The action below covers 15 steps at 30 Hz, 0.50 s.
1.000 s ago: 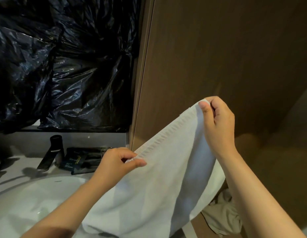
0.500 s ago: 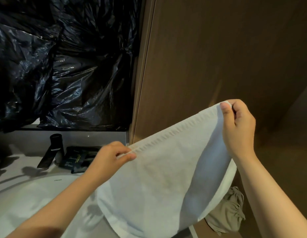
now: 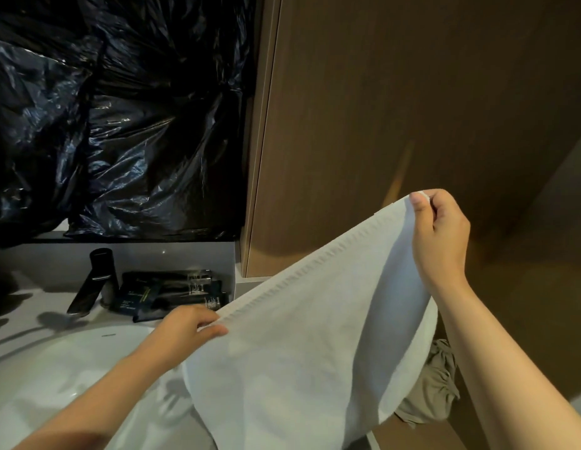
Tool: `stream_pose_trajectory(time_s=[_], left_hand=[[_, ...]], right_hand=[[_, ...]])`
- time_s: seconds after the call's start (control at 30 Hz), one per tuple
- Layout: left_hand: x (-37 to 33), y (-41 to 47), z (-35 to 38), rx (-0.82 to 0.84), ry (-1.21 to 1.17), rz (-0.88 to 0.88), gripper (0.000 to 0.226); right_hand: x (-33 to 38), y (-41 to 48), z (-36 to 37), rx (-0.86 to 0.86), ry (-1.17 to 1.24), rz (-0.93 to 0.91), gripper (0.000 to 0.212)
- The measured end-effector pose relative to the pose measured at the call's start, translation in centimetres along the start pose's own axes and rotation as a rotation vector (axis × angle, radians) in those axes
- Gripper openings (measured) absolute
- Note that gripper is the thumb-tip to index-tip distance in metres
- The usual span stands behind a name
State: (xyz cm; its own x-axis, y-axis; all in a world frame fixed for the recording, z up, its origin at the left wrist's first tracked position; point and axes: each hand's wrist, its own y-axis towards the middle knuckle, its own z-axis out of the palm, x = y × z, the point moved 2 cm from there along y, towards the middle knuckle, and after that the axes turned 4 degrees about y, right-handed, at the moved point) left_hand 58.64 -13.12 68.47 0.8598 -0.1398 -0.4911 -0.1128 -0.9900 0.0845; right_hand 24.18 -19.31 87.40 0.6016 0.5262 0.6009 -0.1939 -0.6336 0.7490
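Fingers (image 3: 203, 315) of the left hand (image 3: 185, 329) were curled over the ribbed top hem of a white towel (image 3: 299, 352). The thumb pressed the cloth from the near side, so that hand pinched the hem low on the left. The right hand (image 3: 440, 235) was higher and further right. Its fingers were folded into a loose fist, and its thumb stood upright and clamped the towel's top corner against the forefinger.

Between the two grips the hem ran taut, sloping up from lower left to upper right. Below it the towel hung in the air in broad soft folds, with a shaded crease under the right hand. Its lower end passed out of the bottom of the view.

A white sink basin (image 3: 55, 368) lay at the near left beneath the left forearm. A black faucet (image 3: 94, 280) stood at its far side. Just right of the faucet, a heap of black packets (image 3: 172, 293) lay against the grey back wall of the counter.

Crinkled black plastic sheeting (image 3: 120, 125) covered the far left wall above them. A brown wood panel (image 3: 412, 108) filled the far right. A crumpled beige cloth (image 3: 438, 384) lay low on the right, partly hidden behind the towel.
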Motion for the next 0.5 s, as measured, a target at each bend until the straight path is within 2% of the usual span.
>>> stream_pose_trajectory(time_s=[0.17,0.3,0.5], left_hand=[[0.1,1.6,-1.5,-0.158,0.053,-0.065,0.024],[0.6,2.4,-4.8,-0.344,0.082,-0.061,0.041],[1.3,3.7,-7.0,-0.338,0.128,-0.126,0.074]], right_hand=[[-1.0,0.1,-0.6,-0.045,-0.001,0.042,0.018],[-2.2,0.1,-1.3,-0.112,-0.023,0.09,0.019],[-5.1,-0.2,-1.5,-0.156,-0.043,0.206,0.025]])
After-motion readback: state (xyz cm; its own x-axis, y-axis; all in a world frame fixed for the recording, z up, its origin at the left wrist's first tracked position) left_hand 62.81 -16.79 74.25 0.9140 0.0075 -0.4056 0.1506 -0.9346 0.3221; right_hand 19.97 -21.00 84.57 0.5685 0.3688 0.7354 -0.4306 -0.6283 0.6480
